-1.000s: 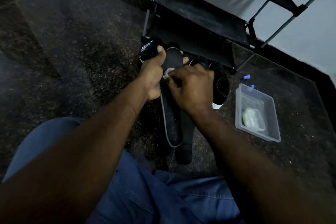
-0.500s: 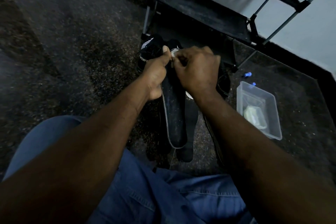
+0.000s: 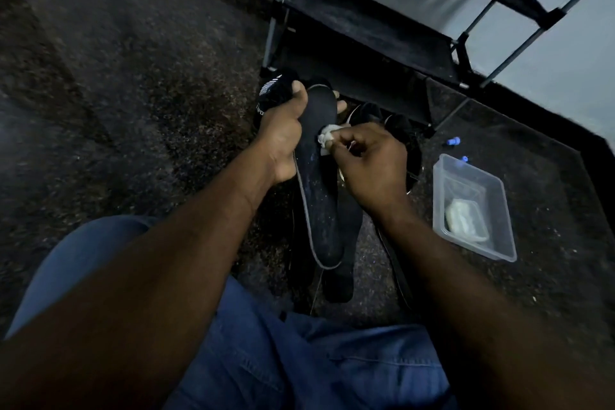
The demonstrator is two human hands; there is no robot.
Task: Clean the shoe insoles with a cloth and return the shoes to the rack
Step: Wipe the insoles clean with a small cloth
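A long black insole [image 3: 321, 196] with a pale edge is gripped near its toe end by my left hand [image 3: 283, 136], thumb on top. My right hand [image 3: 369, 163] pinches a small white cloth [image 3: 327, 138] and presses it on the insole's upper part. A second dark insole [image 3: 346, 243] lies underneath, partly hidden. A black shoe [image 3: 274, 91] with white markings sits behind my left hand. Another black shoe [image 3: 399, 130] lies behind my right hand, in front of the black shoe rack [image 3: 366, 27].
A clear plastic tub [image 3: 492, 183] holding a white pad stands on the dark speckled floor to the right. Two small blue items [image 3: 453, 141] lie beyond it. My blue-jeaned legs fill the bottom of the view. A pale wall runs behind the rack.
My right hand with the cloth has slid back down from the insole's toe end toward its upper middle. My left hand keeps the same grip.
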